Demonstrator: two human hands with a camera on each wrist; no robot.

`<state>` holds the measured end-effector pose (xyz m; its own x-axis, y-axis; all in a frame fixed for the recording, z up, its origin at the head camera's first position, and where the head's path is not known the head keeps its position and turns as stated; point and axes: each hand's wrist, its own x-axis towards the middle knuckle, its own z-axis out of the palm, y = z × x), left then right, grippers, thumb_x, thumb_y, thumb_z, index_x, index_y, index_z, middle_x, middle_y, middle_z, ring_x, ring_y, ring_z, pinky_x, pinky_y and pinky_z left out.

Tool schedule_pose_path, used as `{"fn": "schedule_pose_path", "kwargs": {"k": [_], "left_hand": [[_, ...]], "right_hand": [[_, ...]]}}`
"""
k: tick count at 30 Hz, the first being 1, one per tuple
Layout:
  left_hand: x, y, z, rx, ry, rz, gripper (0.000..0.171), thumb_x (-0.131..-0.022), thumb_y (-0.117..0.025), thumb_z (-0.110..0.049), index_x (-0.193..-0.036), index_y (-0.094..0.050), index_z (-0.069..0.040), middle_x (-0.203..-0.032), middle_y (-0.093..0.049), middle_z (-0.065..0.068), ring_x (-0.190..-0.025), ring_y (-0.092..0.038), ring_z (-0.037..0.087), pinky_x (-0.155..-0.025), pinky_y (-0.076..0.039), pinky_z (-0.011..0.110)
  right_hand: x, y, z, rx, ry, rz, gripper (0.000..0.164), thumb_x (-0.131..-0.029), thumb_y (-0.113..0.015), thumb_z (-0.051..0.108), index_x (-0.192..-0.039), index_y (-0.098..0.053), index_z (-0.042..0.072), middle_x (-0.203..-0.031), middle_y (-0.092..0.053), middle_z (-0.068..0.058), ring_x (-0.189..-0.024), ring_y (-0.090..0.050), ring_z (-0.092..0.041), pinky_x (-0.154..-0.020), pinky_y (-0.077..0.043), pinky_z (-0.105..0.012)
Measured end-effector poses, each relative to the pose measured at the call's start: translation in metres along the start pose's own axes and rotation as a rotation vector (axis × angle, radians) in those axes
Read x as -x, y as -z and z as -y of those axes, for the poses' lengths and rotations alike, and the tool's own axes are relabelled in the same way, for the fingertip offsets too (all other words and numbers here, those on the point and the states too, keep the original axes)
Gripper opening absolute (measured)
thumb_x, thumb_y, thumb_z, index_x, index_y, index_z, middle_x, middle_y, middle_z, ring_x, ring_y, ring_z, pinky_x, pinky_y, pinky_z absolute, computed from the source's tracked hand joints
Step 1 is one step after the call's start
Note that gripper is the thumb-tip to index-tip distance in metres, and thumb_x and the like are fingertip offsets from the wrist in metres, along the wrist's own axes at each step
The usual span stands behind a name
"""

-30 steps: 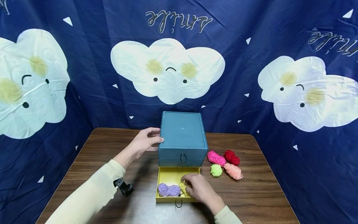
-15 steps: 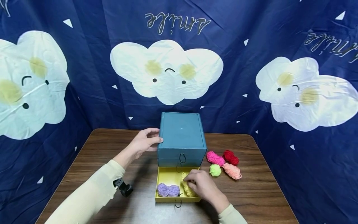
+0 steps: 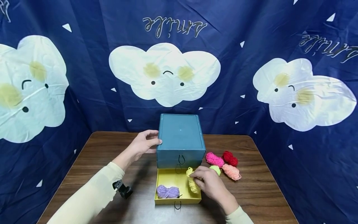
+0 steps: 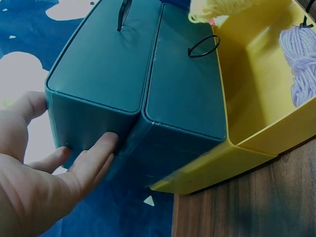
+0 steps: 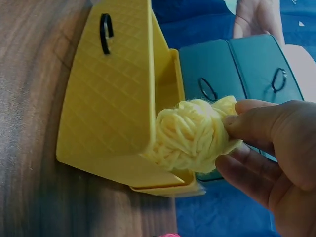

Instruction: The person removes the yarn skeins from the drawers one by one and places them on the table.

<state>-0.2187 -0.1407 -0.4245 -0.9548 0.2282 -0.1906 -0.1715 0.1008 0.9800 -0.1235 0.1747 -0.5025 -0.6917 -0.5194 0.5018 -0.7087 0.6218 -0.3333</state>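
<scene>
My right hand (image 3: 209, 182) pinches a yellow yarn skein (image 5: 190, 133) between thumb and fingers, over the right side of a pulled-out yellow drawer (image 3: 176, 202). A purple yarn skein (image 3: 167, 192) lies in that drawer's front left corner. Behind the drawer stands a teal drawer box (image 3: 181, 132) with black loop pulls. My left hand (image 3: 141, 144) rests against the box's left side, thumb at its top edge; in the left wrist view its fingertips (image 4: 109, 139) touch the side wall.
On the wooden table (image 3: 251, 193), right of the box, lie a pink skein (image 3: 214, 159), a red skein (image 3: 230, 158), a peach skein (image 3: 231, 171) and a lime green ball (image 3: 215, 169), partly behind my right hand. A dark blue cloud-print cloth (image 3: 92, 77) hangs around the table.
The yellow skein has come up off the drawer floor in my right hand and moved right and away from me. The left hand stays at the box.
</scene>
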Motion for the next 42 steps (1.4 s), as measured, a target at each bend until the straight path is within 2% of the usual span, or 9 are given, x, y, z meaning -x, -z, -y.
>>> {"fn": "schedule_pose_path", "kwargs": {"k": [7, 15, 24, 31, 37, 42], "left_hand": [[-0.001, 0.000, 0.002, 0.005, -0.007, 0.000, 0.069, -0.092, -0.073, -0.013, -0.153, -0.042, -0.005, -0.147, -0.048, 0.020, -0.120, -0.062, 0.029, -0.094, -0.058, 0.047], [-0.002, 0.001, 0.001, 0.000, -0.005, -0.007, 0.069, -0.092, -0.073, -0.013, -0.153, -0.042, -0.005, -0.146, -0.049, 0.020, -0.117, -0.063, 0.028, -0.091, -0.060, 0.045], [-0.003, 0.000, 0.002, -0.011, 0.006, -0.008, 0.068, -0.092, -0.073, -0.013, -0.153, -0.042, -0.005, -0.146, -0.049, 0.021, -0.119, -0.062, 0.030, -0.090, -0.060, 0.044], [0.000, 0.000, 0.000, -0.013, 0.007, -0.008, 0.068, -0.093, -0.073, -0.013, -0.153, -0.042, -0.005, -0.146, -0.048, 0.021, -0.123, -0.060, 0.031, -0.091, -0.060, 0.045], [-0.002, 0.000, 0.002, -0.024, 0.011, -0.013, 0.068, -0.092, -0.073, -0.012, -0.153, -0.042, -0.006, -0.146, -0.050, 0.021, -0.119, -0.063, 0.031, -0.090, -0.060, 0.045], [-0.003, -0.001, 0.001, -0.032, 0.005, -0.017, 0.068, -0.093, -0.073, -0.013, -0.153, -0.042, -0.005, -0.146, -0.050, 0.021, -0.118, -0.063, 0.030, -0.091, -0.060, 0.046]], "right_hand": [[0.002, 0.018, -0.003, -0.004, -0.007, -0.066, 0.028, -0.075, -0.082, -0.007, -0.094, -0.081, 0.014, -0.091, -0.073, 0.006, -0.085, -0.068, -0.008, -0.078, -0.057, -0.027], [0.012, 0.031, -0.013, 0.050, -0.060, -0.069, 0.029, -0.074, -0.083, -0.010, -0.092, -0.081, 0.013, -0.092, -0.072, 0.007, -0.086, -0.067, -0.007, -0.076, -0.058, -0.029], [0.029, 0.026, -0.031, 0.166, -0.064, -0.050, 0.031, -0.068, -0.086, -0.008, -0.087, -0.080, 0.015, -0.088, -0.072, 0.007, -0.083, -0.068, -0.009, -0.075, -0.058, -0.030], [0.040, 0.020, -0.040, 0.175, -0.115, 0.008, 0.029, -0.070, -0.084, -0.010, -0.087, -0.080, 0.014, -0.086, -0.072, 0.007, -0.082, -0.067, -0.010, -0.073, -0.058, -0.031], [0.048, 0.012, -0.052, 0.180, -0.137, 0.036, 0.031, -0.068, -0.081, -0.012, -0.085, -0.079, 0.014, -0.082, -0.071, 0.007, -0.080, -0.066, -0.008, -0.071, -0.057, -0.030], [0.050, 0.008, -0.058, 0.183, -0.156, 0.077, 0.028, -0.070, -0.080, -0.011, -0.085, -0.078, 0.013, -0.083, -0.072, 0.006, -0.080, -0.068, -0.012, -0.071, -0.056, -0.032]]}}
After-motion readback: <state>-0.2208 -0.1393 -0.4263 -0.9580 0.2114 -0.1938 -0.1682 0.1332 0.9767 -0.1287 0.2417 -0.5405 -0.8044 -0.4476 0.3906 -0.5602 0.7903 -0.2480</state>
